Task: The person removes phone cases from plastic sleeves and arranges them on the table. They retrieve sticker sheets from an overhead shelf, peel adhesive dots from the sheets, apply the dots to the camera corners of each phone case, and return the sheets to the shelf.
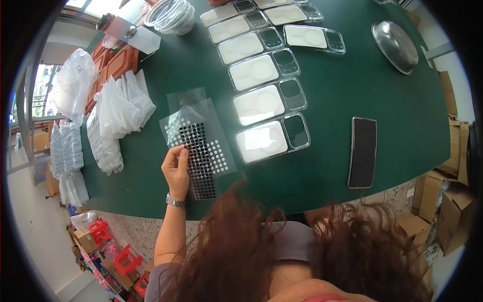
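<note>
My left hand [175,170], with a metal watch [175,200] on its wrist, is over clear sheets of small round dots. Thumb and forefinger are pinched together at the sheet; whatever may be between them is too small to make out. Black dots [204,189] run in rows down one sheet, and white dots [219,156] show on another sheet overlapping it. Right of the sheets, clear phone cases with white inserts stand in a slanting column, the nearest phone case [274,138] closest to my hand. My right hand is not in view; hair covers the lower middle.
A dark-screened phone [363,153] lies on the green table [322,100] at the right, with a metal bowl [395,47] at the far right. Plastic bags [123,105], orange-brown trays [122,61] and a pump bottle [143,39] crowd the left. Cardboard boxes [455,211] stand beyond the right edge.
</note>
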A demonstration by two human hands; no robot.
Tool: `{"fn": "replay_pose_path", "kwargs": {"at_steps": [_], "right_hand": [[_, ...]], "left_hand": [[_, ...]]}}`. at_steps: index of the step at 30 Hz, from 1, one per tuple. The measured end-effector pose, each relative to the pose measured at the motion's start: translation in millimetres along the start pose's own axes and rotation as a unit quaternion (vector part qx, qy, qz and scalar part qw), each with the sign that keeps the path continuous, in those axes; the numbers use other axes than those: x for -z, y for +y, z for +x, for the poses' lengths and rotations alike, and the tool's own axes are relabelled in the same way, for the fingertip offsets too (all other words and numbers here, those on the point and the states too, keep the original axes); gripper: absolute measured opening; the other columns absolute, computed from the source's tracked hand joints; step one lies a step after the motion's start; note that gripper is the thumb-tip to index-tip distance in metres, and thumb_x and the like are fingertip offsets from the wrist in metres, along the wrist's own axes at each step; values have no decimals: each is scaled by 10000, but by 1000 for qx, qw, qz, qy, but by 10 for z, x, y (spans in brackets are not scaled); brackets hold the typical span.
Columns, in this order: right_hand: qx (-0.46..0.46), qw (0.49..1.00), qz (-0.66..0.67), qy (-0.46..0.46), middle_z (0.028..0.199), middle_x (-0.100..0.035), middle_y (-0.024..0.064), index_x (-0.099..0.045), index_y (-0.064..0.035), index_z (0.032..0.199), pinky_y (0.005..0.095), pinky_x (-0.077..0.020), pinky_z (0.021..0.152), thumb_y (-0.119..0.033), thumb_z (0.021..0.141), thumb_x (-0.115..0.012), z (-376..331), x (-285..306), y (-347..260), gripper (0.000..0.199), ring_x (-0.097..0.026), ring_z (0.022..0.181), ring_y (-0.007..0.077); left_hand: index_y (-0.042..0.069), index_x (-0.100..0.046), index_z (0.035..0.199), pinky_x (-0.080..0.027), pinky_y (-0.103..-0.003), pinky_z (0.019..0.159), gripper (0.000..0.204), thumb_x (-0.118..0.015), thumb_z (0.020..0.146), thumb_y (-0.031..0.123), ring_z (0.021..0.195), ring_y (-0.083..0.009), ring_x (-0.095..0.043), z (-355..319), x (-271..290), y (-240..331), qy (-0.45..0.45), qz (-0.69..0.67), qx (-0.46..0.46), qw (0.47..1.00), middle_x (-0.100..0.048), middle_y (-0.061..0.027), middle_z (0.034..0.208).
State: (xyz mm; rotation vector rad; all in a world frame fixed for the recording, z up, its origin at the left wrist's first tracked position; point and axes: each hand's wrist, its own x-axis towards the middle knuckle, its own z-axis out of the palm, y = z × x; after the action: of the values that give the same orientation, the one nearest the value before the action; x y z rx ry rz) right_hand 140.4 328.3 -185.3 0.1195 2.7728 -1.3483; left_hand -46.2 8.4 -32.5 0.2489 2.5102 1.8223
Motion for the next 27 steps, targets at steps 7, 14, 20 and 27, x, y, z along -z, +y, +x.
{"fn": "replay_pose_path", "kwargs": {"at_steps": [7, 14, 20, 27], "right_hand": [[-117, 981, -10, -153, 1090, -685, 183, -644, -4, 1186, 430, -476, 952, -291, 961, -573, -958, 246, -693, 371, -635, 1049, 360], [87, 965, 217, 117, 924, -679, 84, -676, 25, 1063, 254, -488, 688, -26, 894, -649, -472, 1109, -2160, 179, -612, 756, 130], [295, 933, 29, 204, 897, -614, 63, -696, -45, 1000, 306, -471, 706, -27, 797, -726, 735, 728, -2468, 206, -587, 827, 199], [367, 911, -12, 190, 846, -599, 47, -685, -97, 924, 347, -502, 638, -22, 705, -708, 1020, 585, -2411, 233, -593, 777, 251]], "left_hand": [[-24, -654, 1076, -388, -170, 624, 166, -610, 981, 105, 717, -5, -489, -32, 43, 138, -15, -91, -24, 996, -623, 38, 860], [-23, -677, 1053, -459, -190, 690, 137, -645, 943, 53, 790, -36, -576, -594, -100, 378, -61, -95, -63, 992, -682, 0, 917], [-24, -688, 1035, -487, -207, 703, 138, -632, 953, 71, 804, -51, -609, -696, -135, 511, -100, -78, -58, 990, -711, -24, 942], [-21, -694, 1010, -472, -188, 642, 225, -588, 1000, 178, 739, -38, -587, -177, -137, 667, -174, -226, 112, 952, -682, 4, 866]]}}
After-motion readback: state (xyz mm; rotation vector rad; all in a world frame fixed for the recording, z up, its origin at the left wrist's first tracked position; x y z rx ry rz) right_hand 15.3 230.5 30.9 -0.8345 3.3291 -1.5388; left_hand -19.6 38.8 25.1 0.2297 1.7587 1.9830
